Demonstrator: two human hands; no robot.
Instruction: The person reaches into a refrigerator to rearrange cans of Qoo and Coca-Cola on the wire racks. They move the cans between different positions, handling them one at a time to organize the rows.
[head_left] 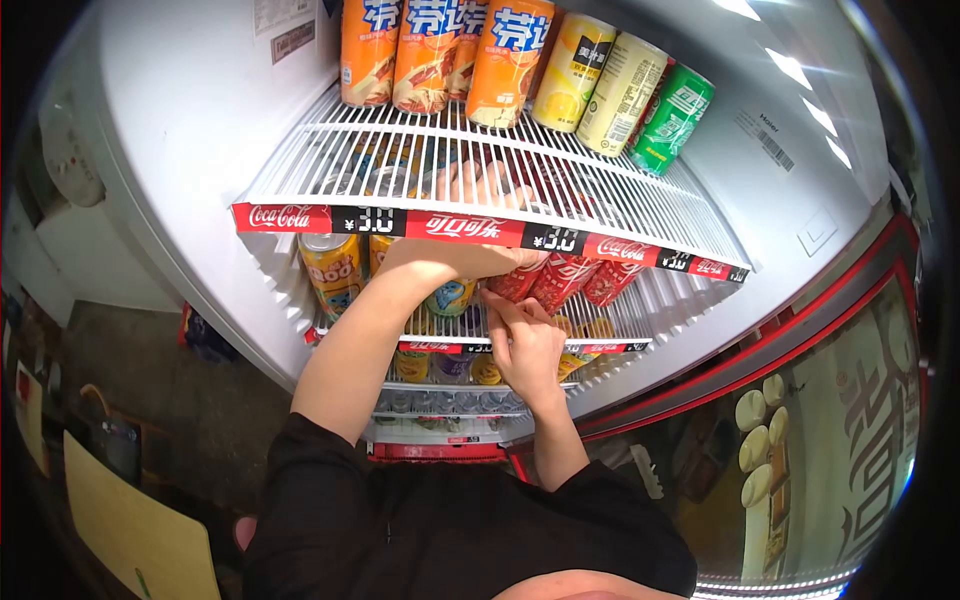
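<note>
Inside an open drinks cooler, my left hand reaches under the upper wire shelf. Its bent fingers show through the wires, and its thumb lies against the top of a red can; the shelf's price strip hides part of the grip. Lower down, my right hand has its fingers closed against the base of that same can. More red cans stand just to the right on the middle shelf. A blue and yellow can is below my left wrist.
Orange cans, yellow cans and a green can stand on the upper shelf. A yellow can is at the middle shelf's left. Lower shelves hold more drinks. The red-framed door is at the right.
</note>
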